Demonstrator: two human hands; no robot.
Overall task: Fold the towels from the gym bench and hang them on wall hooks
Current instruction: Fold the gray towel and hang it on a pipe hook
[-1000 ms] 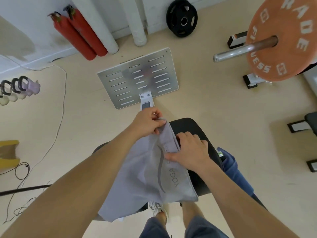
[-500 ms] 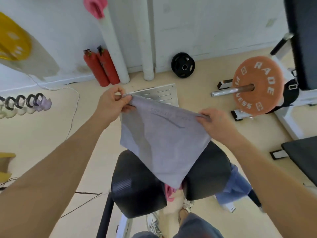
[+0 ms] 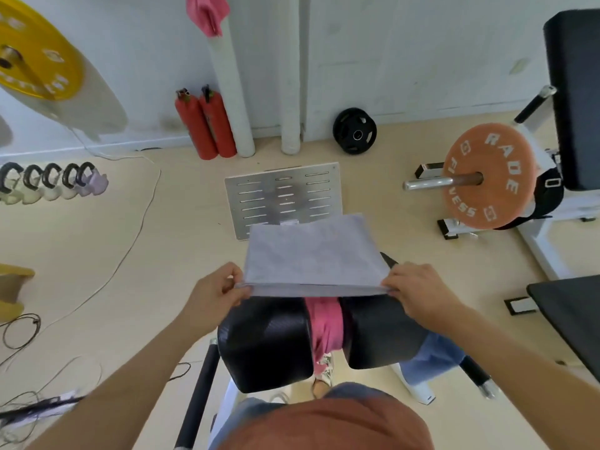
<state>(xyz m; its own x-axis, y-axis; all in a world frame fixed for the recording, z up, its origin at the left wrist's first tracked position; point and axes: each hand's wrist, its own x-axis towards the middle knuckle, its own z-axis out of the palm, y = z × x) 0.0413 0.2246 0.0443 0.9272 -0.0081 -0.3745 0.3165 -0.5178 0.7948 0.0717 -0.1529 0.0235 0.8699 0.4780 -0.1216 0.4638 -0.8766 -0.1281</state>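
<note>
A light grey towel (image 3: pixel 311 254) is doubled over and stretched flat above the black padded gym bench (image 3: pixel 264 342). My left hand (image 3: pixel 216 295) pinches its near left corner and my right hand (image 3: pixel 418 292) pinches its near right corner. A pink towel (image 3: pixel 326 326) lies in the gap between the two bench pads. A blue towel (image 3: pixel 433 358) hangs off the bench's right side, partly hidden by the pad. Another pink towel (image 3: pixel 207 13) hangs high on the wall beside a white pipe.
A slotted metal footplate (image 3: pixel 282 193) lies on the floor beyond the bench. Two red fire extinguishers (image 3: pixel 206 123) and a black weight plate (image 3: pixel 354 131) stand by the wall. An orange plate on a bar (image 3: pixel 487 177) is at right, kettlebells (image 3: pixel 48 181) and cables at left.
The grey towel hung open from its top corners half a second ago. Now it is folded over, and both hands have come lower and nearer, holding its near edge above the bench.
</note>
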